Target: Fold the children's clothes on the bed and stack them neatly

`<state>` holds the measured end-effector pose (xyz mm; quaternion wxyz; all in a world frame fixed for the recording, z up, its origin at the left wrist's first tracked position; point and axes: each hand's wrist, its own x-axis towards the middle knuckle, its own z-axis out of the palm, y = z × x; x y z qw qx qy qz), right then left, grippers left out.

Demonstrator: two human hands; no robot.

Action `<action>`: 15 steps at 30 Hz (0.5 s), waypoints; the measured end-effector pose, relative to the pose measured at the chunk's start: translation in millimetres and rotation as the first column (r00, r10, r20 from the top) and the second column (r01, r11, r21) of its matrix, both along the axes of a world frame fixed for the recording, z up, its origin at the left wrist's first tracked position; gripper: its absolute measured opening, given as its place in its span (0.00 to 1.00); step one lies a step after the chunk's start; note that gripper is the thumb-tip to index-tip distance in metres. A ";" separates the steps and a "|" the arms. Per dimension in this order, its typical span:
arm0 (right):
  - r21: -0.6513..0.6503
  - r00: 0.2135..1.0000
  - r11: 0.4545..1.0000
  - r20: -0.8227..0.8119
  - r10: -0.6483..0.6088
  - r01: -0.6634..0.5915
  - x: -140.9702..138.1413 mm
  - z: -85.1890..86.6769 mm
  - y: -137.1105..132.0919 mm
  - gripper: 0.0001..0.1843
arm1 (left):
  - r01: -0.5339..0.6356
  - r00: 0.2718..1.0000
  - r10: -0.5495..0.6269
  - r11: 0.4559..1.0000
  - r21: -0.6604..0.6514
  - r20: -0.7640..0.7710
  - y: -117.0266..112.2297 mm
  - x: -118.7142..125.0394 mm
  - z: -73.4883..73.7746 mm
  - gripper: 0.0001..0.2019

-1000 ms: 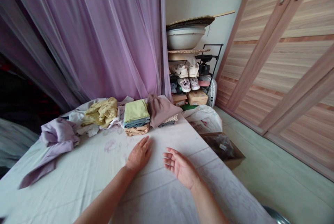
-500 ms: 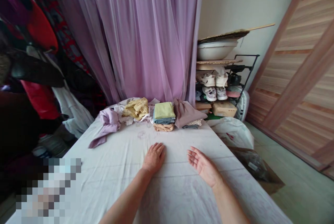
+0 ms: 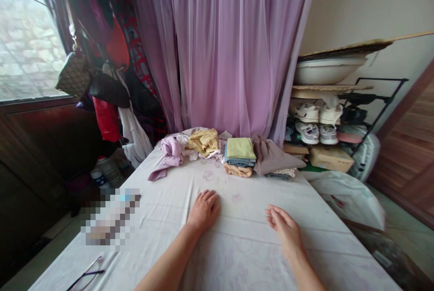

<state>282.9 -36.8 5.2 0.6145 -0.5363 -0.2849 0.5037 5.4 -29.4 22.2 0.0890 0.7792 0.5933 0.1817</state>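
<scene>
My left hand [image 3: 204, 211] lies palm down on a white bed sheet [image 3: 159, 241], holding nothing. My right hand [image 3: 283, 230] rests on the same sheet farther right, its fingers lightly curled and empty. Beyond both hands, clothes line the far end: a crumpled lilac garment [image 3: 168, 157], a yellow garment [image 3: 203, 142], a folded stack topped with green cloth [image 3: 240, 152], a folded tan piece [image 3: 238, 170] and a mauve garment [image 3: 274, 157]. Neither hand touches the clothes.
A lilac curtain [image 3: 230, 56] hangs behind the bed. To the right stand a shoe rack [image 3: 325, 119] under a white basin [image 3: 325, 72], and a white plastic sack [image 3: 349, 200]. Eyeglasses [image 3: 86, 275] lie on the sheet at lower left, near a pixelated patch [image 3: 110, 216].
The view has swung left and up, bringing a window and hanging bags into sight. My right hand has rolled from palm up toward palm down. My left hand stays flat.
</scene>
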 end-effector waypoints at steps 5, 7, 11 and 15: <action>-0.030 0.987 0.994 0.118 0.109 -0.106 -54.8 11.3 16.6 0.33 | -0.084 0.996 0.084 0.996 -0.009 -0.004 5.1 -14.8 3.6 0.19; -0.037 0.977 0.989 0.157 0.145 -0.141 -71.9 11.6 22.5 0.34 | -0.111 0.994 0.111 0.994 0.004 -0.012 8.2 -22.5 2.8 0.19; -0.027 0.963 0.986 0.210 0.168 -0.166 -87.4 7.8 26.1 0.35 | -0.244 0.968 0.244 0.970 0.015 -0.058 22.0 -44.5 -1.2 0.21; -0.005 0.962 0.987 0.222 0.157 -0.160 -84.3 8.3 24.4 0.34 | -0.469 0.875 0.463 0.883 -0.010 -0.142 45.4 -74.7 -2.0 0.24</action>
